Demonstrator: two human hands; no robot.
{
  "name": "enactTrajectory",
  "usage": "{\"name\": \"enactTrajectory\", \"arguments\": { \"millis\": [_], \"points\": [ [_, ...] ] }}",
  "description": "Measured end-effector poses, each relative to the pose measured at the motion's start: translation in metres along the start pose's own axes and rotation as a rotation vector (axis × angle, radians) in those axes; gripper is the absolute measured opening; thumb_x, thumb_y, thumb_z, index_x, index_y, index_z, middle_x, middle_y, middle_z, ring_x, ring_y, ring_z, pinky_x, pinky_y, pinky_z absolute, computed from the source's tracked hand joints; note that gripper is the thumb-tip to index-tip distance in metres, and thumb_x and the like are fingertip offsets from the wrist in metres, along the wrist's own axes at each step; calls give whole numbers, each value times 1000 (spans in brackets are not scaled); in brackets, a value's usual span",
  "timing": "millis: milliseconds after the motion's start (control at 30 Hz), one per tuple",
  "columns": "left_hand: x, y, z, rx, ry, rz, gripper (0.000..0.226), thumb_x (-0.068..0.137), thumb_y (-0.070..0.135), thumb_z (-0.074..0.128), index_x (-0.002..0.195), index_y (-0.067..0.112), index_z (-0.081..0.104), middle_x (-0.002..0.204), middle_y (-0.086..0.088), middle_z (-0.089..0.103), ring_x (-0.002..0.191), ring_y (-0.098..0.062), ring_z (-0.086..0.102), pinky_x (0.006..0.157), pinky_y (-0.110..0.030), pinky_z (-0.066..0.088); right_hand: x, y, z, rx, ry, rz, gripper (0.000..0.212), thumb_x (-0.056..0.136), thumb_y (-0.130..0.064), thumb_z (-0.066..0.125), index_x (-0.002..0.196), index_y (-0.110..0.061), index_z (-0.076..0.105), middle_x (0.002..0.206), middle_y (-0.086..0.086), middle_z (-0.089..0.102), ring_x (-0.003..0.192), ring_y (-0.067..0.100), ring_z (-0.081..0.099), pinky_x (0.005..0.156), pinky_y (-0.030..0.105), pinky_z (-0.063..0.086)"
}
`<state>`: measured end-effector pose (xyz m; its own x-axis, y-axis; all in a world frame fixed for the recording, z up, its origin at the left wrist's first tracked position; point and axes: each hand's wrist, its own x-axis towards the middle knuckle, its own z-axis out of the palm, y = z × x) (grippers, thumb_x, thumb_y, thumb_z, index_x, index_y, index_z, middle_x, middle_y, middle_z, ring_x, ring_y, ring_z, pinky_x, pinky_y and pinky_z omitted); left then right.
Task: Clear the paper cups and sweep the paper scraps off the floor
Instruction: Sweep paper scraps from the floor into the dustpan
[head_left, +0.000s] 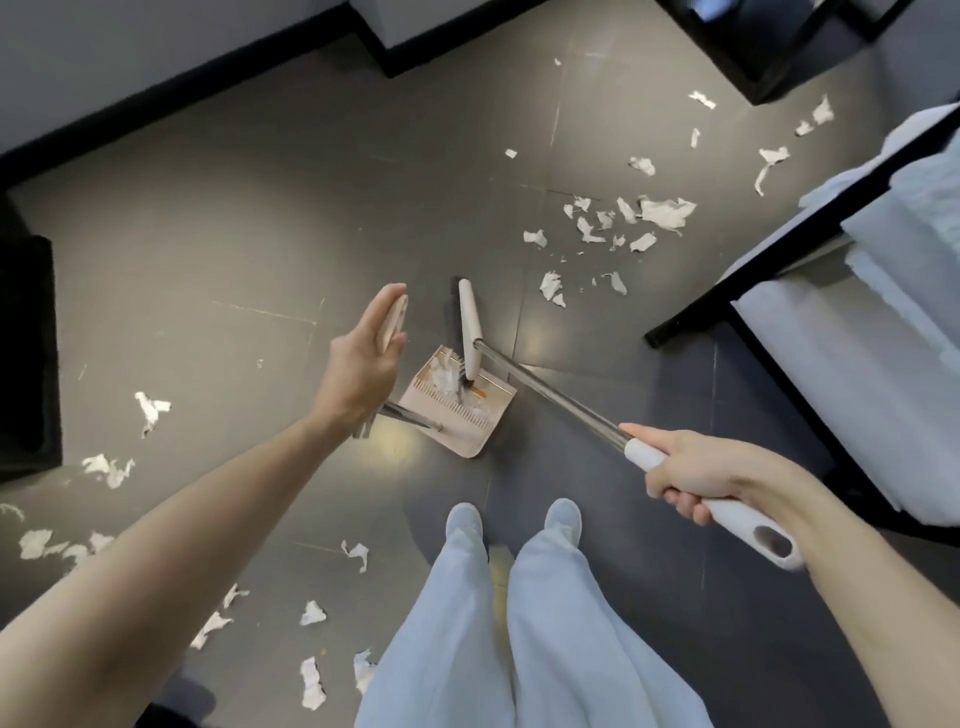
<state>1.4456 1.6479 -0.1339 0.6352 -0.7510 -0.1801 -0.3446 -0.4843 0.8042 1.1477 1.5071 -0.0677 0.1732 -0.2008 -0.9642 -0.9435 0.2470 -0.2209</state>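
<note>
A pink dustpan (485, 423) stands on the grey floor just ahead of my feet, with some paper scraps (441, 378) inside it. My left hand (363, 364) holds the top of the dustpan handle (395, 317), pinched between thumb and fairly straight fingers. My right hand (691, 473) grips the white grip of the broom (550, 392). The white broom head (469, 325) stands on end, its lower end in the dustpan's mouth. Torn white scraps (660, 210) lie scattered to the upper right, others at the left (109, 469) and near my legs (311, 680). No paper cups are in view.
A black-framed piece of furniture with white padding (769, 280) fills the right side. A black box (26, 353) stands at the left edge. A black skirting (156, 98) runs along the wall at the top, and dark furniture (753, 57) is at the top right.
</note>
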Motion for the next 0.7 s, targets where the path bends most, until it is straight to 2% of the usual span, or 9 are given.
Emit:
{"name": "enactTrajectory", "arguments": {
  "millis": [133, 233, 400, 500, 600, 700],
  "points": [
    [23, 12, -3, 12, -15, 51, 51, 95, 7, 53, 138, 33, 46, 112, 9, 58, 88, -13, 56, 79, -14, 38, -9, -5, -8, 66, 64, -30, 80, 88, 5, 44, 148, -44, 25, 58, 4, 44, 38, 8, 34, 37, 19, 34],
    [43, 23, 0, 23, -24, 75, 50, 95, 8, 52, 137, 34, 46, 108, 8, 59, 78, -15, 53, 76, -17, 39, -9, -7, -22, 133, 118, -39, 79, 89, 5, 45, 148, -44, 26, 55, 3, 46, 38, 8, 36, 37, 19, 35],
    [90, 55, 13, 37, -64, 110, 49, 96, 9, 51, 138, 34, 45, 108, 5, 58, 69, -11, 52, 74, -19, 40, 12, -17, -58, 211, 234, -61, 81, 88, 5, 48, 148, -43, 26, 61, 7, 49, 44, 11, 39, 40, 22, 38],
    [120, 71, 28, 51, -101, 121, 50, 96, 9, 51, 138, 34, 46, 111, 8, 58, 73, -13, 53, 71, -11, 38, 36, -25, -85, 241, 323, -51, 81, 86, 4, 48, 149, -41, 25, 63, 8, 51, 49, 15, 42, 43, 25, 41],
    [158, 89, 44, 52, -128, 129, 50, 96, 9, 51, 139, 33, 45, 115, 12, 57, 83, -7, 54, 75, -5, 35, 69, -36, -119, 236, 419, -7, 84, 81, -1, 47, 149, -44, 23, 64, 9, 59, 52, 20, 49, 55, 31, 47],
    [195, 110, 59, 101, -170, 146, 49, 96, 10, 51, 140, 32, 45, 113, 10, 58, 85, -14, 55, 77, -8, 35, 94, -46, -150, 205, 485, 49, 87, 77, -4, 43, 149, -47, 18, 85, 7, 63, 62, 24, 57, 67, 36, 55]
  ]
}}
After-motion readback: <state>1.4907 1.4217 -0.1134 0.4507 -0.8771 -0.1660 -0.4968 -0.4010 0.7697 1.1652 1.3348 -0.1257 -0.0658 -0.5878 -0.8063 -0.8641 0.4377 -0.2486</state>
